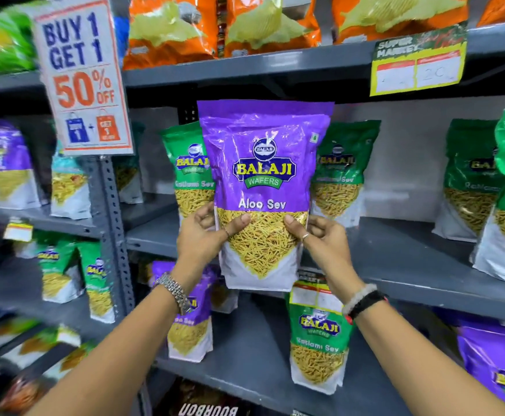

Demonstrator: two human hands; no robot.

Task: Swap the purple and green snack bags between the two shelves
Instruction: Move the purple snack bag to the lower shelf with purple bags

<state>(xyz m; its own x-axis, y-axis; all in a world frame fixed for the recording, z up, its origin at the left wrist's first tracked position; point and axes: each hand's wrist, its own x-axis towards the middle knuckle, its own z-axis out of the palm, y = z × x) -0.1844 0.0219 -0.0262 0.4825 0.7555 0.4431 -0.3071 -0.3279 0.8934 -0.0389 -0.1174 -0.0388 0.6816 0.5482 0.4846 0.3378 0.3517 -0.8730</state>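
Note:
I hold a purple Aloo Sev bag upright in front of the middle shelf. My left hand grips its lower left edge and my right hand its lower right edge, thumbs on the front. Behind it on that shelf stand green Ratlami Sev bags, one to the left, one to the right, more at the far right. On the lower shelf stand a purple bag, a green bag and another purple bag at the right edge.
Orange chip bags fill the top shelf. A "Buy 1 Get 1" sign hangs on the grey upright post. The left rack holds more purple and green bags. A yellow price tag hangs from the top shelf edge.

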